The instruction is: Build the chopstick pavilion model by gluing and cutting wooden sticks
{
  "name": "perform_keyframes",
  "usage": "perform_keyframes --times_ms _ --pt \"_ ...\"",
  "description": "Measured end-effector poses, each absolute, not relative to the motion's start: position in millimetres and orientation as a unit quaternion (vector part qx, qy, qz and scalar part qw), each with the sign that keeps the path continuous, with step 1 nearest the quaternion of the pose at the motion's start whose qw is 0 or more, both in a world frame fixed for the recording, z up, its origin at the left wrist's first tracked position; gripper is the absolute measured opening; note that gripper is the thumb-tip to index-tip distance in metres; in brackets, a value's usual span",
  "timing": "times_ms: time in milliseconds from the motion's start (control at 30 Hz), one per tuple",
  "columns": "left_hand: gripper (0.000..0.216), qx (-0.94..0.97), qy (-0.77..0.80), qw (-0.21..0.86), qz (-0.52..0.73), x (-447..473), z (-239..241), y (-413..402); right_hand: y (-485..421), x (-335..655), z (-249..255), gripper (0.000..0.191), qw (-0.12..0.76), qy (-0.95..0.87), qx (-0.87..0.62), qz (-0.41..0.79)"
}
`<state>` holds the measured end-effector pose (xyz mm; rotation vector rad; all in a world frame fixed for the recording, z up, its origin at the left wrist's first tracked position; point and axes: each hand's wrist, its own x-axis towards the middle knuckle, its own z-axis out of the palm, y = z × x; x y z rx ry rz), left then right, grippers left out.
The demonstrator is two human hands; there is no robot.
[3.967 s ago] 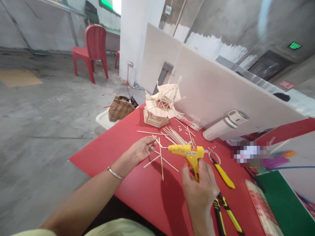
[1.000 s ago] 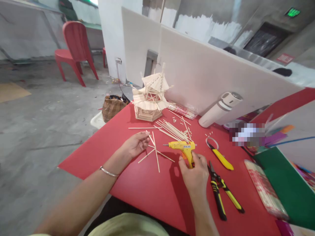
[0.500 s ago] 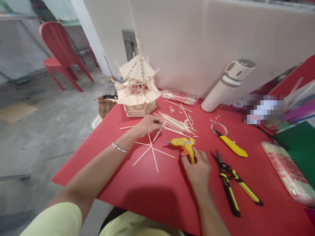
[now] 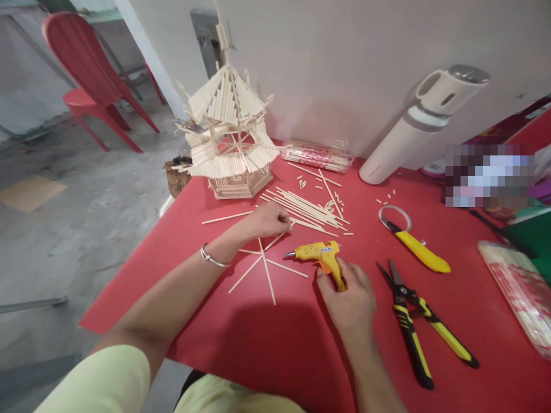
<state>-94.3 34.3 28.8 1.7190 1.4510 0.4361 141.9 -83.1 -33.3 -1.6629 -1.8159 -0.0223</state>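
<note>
My left hand (image 4: pixel 271 219) is closed in a pinch at the outer end of a thin wooden stick (image 4: pixel 274 241). That stick belongs to a star of sticks (image 4: pixel 269 279) spread flat on the red tabletop, their inner ends meeting near the middle. The fingertips are partly hidden by the hand itself. My right hand (image 4: pixel 350 298) is wrapped round the handle of a yellow hot glue gun (image 4: pixel 316 251), whose metal nozzle points left, to the right of the star's centre. Behind the left hand lies a loose bundle of wooden sticks (image 4: pixel 303 207).
A pagoda model of sticks (image 4: pixel 232 155) stands at the back left. Pruning shears (image 4: pixel 408 321) and a yellow-handled cutter (image 4: pixel 419 249) lie at right. A white tumbler (image 4: pixel 407 137) leans by the wall; packs of sticks (image 4: pixel 316 156) and cut bits lie about.
The camera view has shifted and come slightly nearer the table. My left hand stays by the stick's end, a little lower. The glue gun stays in my right hand, nearly where it was.
</note>
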Motion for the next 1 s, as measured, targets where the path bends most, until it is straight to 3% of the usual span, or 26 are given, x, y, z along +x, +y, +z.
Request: perform_keyframes --times_ms 367,600,833,1000 --pt "0.013 0.671 0.592 0.417 0.159 -95.0 18.3 35.4 -78.2 142.9 -39.3 0.043 0.307 -0.711 -0.631 -0.030" --pt "0.016 0.694 0.587 0.390 0.145 -93.0 19.5 33.6 -82.9 137.1 -22.4 0.070 0.282 -0.722 -0.630 -0.040" --pt "0.021 0.705 0.572 0.395 0.137 -94.1 22.9 33.1 -67.3 124.1 10.0 0.031 0.305 -0.794 -0.526 -0.005" --pt "0.014 0.724 0.541 0.337 0.263 -120.7 29.7 26.1 -27.2 107.3 23.0 0.020 0.241 -0.871 -0.414 0.107"
